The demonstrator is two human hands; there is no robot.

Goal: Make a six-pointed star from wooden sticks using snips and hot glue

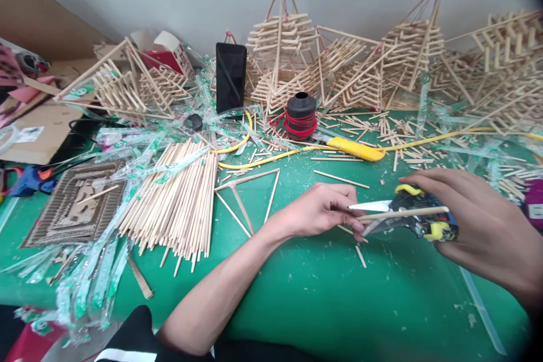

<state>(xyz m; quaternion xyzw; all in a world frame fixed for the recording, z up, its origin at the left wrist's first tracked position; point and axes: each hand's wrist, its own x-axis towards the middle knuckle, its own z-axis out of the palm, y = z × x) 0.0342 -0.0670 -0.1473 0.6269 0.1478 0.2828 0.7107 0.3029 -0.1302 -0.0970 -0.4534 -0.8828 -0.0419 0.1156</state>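
My left hand (324,209), at the centre right above the green table, pinches the left end of a thin wooden stick (407,212). The stick points to the right, across a cutting tool (424,215) with yellow and black handles. My right hand (475,220) is wrapped round those handles. The tool's blades are apart and reach toward my left fingertips. Left of my left hand, a frame of joined sticks (244,184) lies on the green table (322,300). A large bundle of loose sticks (178,198) lies farther left.
Stick structures (282,39) line the back wall. Before them stand a black phone (231,77) and a black spool with red thread (301,116). A yellow-handled tool (356,148) and a yellow cable (271,157) lie nearby. Cardboard pieces (76,203) and plastic strips (102,277) cover the left side.
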